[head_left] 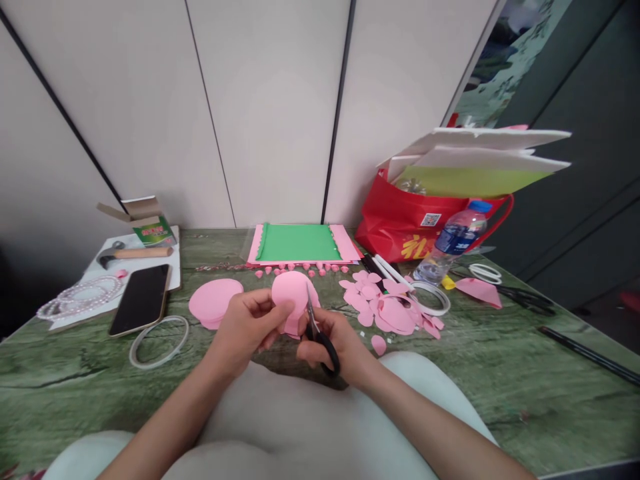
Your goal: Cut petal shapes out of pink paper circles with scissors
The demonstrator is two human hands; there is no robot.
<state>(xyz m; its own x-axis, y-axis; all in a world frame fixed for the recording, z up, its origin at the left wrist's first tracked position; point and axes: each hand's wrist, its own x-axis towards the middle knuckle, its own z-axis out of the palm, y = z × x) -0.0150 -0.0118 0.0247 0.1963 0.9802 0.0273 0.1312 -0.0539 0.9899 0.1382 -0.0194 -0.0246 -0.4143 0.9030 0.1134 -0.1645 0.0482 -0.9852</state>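
My left hand [249, 322] pinches a round piece of pink paper [290, 288] by its lower left side. In my right hand [336, 335] are black-handled scissors [329, 352], their blades pointing up against the right part of that paper. Whether the blades are spread is hard to make out. Pink paper ovals [215, 300] lie stacked beside my left hand. To the right of the scissors is a heap of cut pink paper petals [397, 313]. Behind the held paper runs a row of small pink rolled bits [320, 269].
Green and pink paper sheets [300, 242] lie near the wall. At left are a phone [141, 299], a hammer [145, 253], bead strings [83, 297] and a tape roll [159, 342]. A water bottle [453, 243], red bag [383, 220] and another tape roll [433, 299] stand or lie right.
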